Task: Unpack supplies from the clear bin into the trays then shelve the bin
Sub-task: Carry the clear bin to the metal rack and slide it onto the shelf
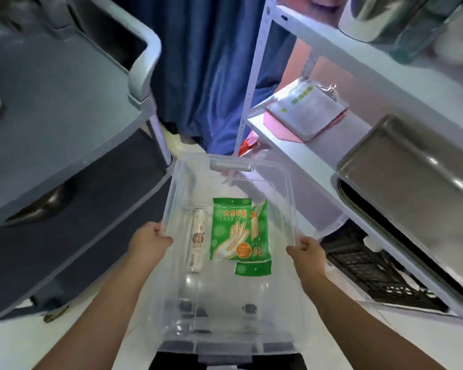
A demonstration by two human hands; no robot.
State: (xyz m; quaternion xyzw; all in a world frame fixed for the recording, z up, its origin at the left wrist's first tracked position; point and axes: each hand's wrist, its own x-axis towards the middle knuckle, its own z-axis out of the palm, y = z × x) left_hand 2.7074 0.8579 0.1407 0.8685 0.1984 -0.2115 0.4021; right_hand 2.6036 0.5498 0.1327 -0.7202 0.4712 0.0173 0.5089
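Note:
A clear plastic bin (278,180) hangs in front of me, held by both side rims. My left hand (149,243) grips its left rim and my right hand (305,251) grips its right rim. Inside lie two green packs of disposable gloves (231,231), one overlapping the other, and a white roll in a wrapper (197,241) to their left. A steel tray (412,166) sits on the white shelf at the right, with another tray edge showing under it.
A grey cart (59,108) with a handle stands at the left. The white metal shelf unit (305,145) at the right carries a clipboard (308,108) and, higher up, steel containers (380,17). A black crate (380,276) lies below it. Blue curtain (206,76) hangs behind.

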